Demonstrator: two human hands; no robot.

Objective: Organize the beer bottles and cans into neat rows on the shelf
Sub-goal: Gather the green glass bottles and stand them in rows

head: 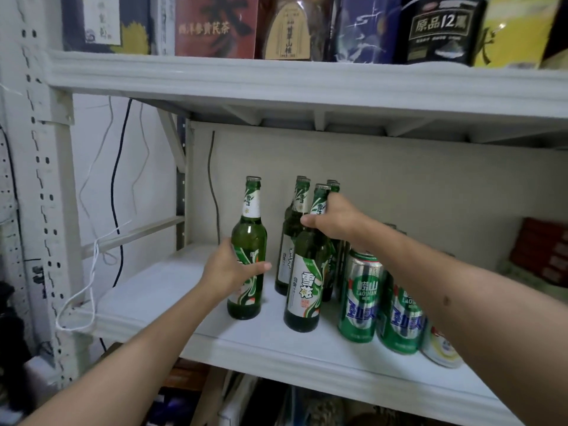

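Several green beer bottles stand upright on the white shelf (190, 305). My left hand (229, 269) wraps the body of the leftmost bottle (249, 229), which stands apart from the others. My right hand (333, 221) grips the neck of the front bottle (304, 290) in the cluster. More bottles (292, 229) stand behind it. To the right, two green cans (361, 298) (402, 321) stand in front, a pale can (441, 348) beside them, partly hidden by my right forearm.
An upper shelf (276, 84) carries boxes and a dark tin (442, 29). Red boxes (541, 250) sit at the far right of the bottle shelf. Cables (118, 192) hang at the left by the perforated upright (33, 179). Goods lie below the shelf.
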